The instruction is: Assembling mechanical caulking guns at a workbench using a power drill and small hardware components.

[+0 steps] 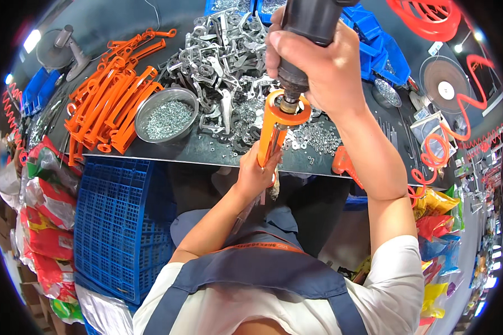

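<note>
My left hand (255,174) is closed around the lower part of an orange metal frame (269,144) with a round ringed end, held up over the front edge of the dark workbench (195,152). In my right hand (332,70) is a black power driver (312,21), gripped from above and pointing down. Its tip (289,100) sits at the frame's ringed end; the fastener there is hidden. Behind both hands lies a heap of grey metal levers (226,61). Small nuts and washers (318,137) are scattered just right of the frame.
Left on the bench are a pile of orange frames (117,111) and a metal bowl (143,129) of small hardware. Blue bins (394,58) stand at the back right. A red coiled hose (433,151) hangs right, near an orange-handled tool (345,162). Blue crates (109,223) stand below left.
</note>
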The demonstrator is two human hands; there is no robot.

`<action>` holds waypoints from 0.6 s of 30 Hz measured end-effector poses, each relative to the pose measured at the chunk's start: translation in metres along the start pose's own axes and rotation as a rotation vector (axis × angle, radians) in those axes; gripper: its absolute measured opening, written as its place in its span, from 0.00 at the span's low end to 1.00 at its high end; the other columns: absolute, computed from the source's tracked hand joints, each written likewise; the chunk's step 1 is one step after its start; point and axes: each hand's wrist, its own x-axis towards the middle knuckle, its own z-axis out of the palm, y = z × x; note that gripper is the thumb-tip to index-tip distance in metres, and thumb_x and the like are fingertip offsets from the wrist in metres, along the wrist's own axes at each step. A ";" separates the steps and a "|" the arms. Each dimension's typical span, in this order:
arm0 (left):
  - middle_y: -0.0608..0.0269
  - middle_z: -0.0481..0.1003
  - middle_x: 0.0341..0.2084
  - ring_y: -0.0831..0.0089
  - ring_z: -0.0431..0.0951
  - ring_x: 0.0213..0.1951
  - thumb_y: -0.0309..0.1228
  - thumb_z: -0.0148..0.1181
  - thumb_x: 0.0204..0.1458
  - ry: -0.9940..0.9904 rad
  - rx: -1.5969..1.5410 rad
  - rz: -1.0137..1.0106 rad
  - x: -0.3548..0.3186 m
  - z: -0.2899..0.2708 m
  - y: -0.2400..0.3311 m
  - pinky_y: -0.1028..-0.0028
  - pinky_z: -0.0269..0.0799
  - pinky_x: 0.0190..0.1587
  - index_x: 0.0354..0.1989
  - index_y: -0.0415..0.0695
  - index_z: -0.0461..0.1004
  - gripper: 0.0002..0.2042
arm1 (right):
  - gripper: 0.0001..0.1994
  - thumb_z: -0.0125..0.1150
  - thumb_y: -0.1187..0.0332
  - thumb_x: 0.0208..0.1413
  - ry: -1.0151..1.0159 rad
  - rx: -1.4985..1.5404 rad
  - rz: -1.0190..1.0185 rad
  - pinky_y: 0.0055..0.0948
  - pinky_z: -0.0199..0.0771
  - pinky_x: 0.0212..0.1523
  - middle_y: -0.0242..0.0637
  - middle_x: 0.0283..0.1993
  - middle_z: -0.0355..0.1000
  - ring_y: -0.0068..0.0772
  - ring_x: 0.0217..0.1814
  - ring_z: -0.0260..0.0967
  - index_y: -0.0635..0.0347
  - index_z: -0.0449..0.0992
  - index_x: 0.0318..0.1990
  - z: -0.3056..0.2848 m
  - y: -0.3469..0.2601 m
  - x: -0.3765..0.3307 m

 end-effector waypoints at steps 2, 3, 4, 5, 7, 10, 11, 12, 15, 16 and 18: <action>0.62 0.74 0.24 0.77 0.76 0.25 0.20 0.56 0.53 0.012 0.006 -0.008 0.000 0.002 0.000 0.77 0.71 0.28 0.40 0.37 0.69 0.07 | 0.05 0.59 0.77 0.49 -0.025 -0.010 0.027 0.21 0.69 0.23 0.33 0.21 0.70 0.22 0.21 0.69 0.65 0.68 0.32 -0.001 0.004 0.004; 0.63 0.75 0.24 0.82 0.74 0.26 0.18 0.53 0.53 0.031 0.013 -0.022 -0.001 0.003 -0.001 0.81 0.70 0.29 0.39 0.35 0.69 0.06 | 0.05 0.59 0.77 0.49 -0.014 -0.063 -0.078 0.21 0.69 0.23 0.33 0.21 0.70 0.22 0.21 0.69 0.65 0.68 0.32 -0.003 0.010 0.006; 0.63 0.75 0.24 0.82 0.74 0.26 0.18 0.53 0.53 0.035 0.014 -0.015 -0.002 0.003 -0.002 0.81 0.70 0.29 0.39 0.35 0.69 0.06 | 0.05 0.59 0.77 0.49 -0.009 -0.115 -0.183 0.21 0.69 0.23 0.32 0.21 0.70 0.22 0.21 0.69 0.64 0.69 0.31 0.001 0.008 0.010; 0.63 0.75 0.24 0.82 0.74 0.26 0.18 0.53 0.53 0.023 0.002 -0.010 -0.003 0.004 -0.005 0.81 0.70 0.29 0.39 0.35 0.69 0.06 | 0.04 0.58 0.77 0.49 -0.032 -0.077 -0.126 0.21 0.70 0.23 0.33 0.21 0.70 0.22 0.21 0.69 0.64 0.69 0.32 -0.001 -0.002 0.012; 0.63 0.75 0.24 0.81 0.74 0.27 0.17 0.54 0.53 0.002 0.011 -0.005 0.000 0.001 0.002 0.81 0.70 0.30 0.40 0.34 0.69 0.07 | 0.05 0.57 0.78 0.49 0.021 0.002 -0.100 0.23 0.72 0.24 0.34 0.23 0.70 0.24 0.22 0.70 0.64 0.69 0.33 -0.003 -0.008 0.012; 0.63 0.75 0.24 0.81 0.74 0.27 0.17 0.55 0.52 -0.014 0.002 -0.002 -0.001 0.003 -0.003 0.80 0.70 0.31 0.42 0.34 0.69 0.09 | 0.07 0.58 0.77 0.49 -0.028 -0.044 -0.151 0.24 0.71 0.25 0.35 0.25 0.70 0.25 0.24 0.70 0.66 0.69 0.35 -0.009 0.004 0.008; 0.63 0.75 0.24 0.81 0.74 0.27 0.17 0.55 0.52 -0.013 0.005 -0.004 0.000 0.002 -0.003 0.80 0.70 0.31 0.42 0.34 0.69 0.09 | 0.09 0.59 0.76 0.49 -0.063 -0.080 -0.170 0.25 0.70 0.25 0.36 0.25 0.69 0.26 0.25 0.69 0.67 0.69 0.37 -0.008 0.007 0.005; 0.63 0.75 0.24 0.81 0.74 0.27 0.17 0.56 0.52 -0.008 0.006 0.011 0.001 0.000 -0.001 0.80 0.71 0.31 0.42 0.34 0.69 0.09 | 0.09 0.59 0.76 0.49 -0.064 -0.076 -0.169 0.25 0.70 0.25 0.36 0.25 0.69 0.26 0.25 0.69 0.67 0.69 0.37 -0.006 0.009 0.005; 0.62 0.75 0.24 0.80 0.75 0.26 0.18 0.57 0.51 -0.015 -0.022 -0.043 -0.003 0.002 -0.001 0.78 0.71 0.30 0.40 0.34 0.69 0.09 | 0.09 0.59 0.76 0.49 -0.055 -0.237 -0.178 0.24 0.70 0.25 0.37 0.28 0.70 0.26 0.25 0.69 0.68 0.69 0.38 -0.012 0.017 0.004; 0.62 0.75 0.24 0.80 0.75 0.26 0.18 0.58 0.50 -0.025 -0.052 -0.106 -0.004 0.003 -0.002 0.78 0.71 0.29 0.39 0.35 0.69 0.09 | 0.09 0.59 0.76 0.49 -0.053 -0.234 -0.174 0.24 0.70 0.25 0.37 0.28 0.70 0.26 0.25 0.69 0.68 0.69 0.38 -0.011 0.018 0.002; 0.62 0.75 0.23 0.79 0.75 0.24 0.18 0.59 0.49 -0.004 0.045 0.010 -0.003 0.003 0.002 0.77 0.71 0.28 0.38 0.35 0.70 0.08 | 0.07 0.61 0.74 0.45 -0.050 0.091 -0.080 0.23 0.70 0.23 0.35 0.21 0.71 0.25 0.20 0.71 0.65 0.70 0.31 -0.007 0.018 -0.001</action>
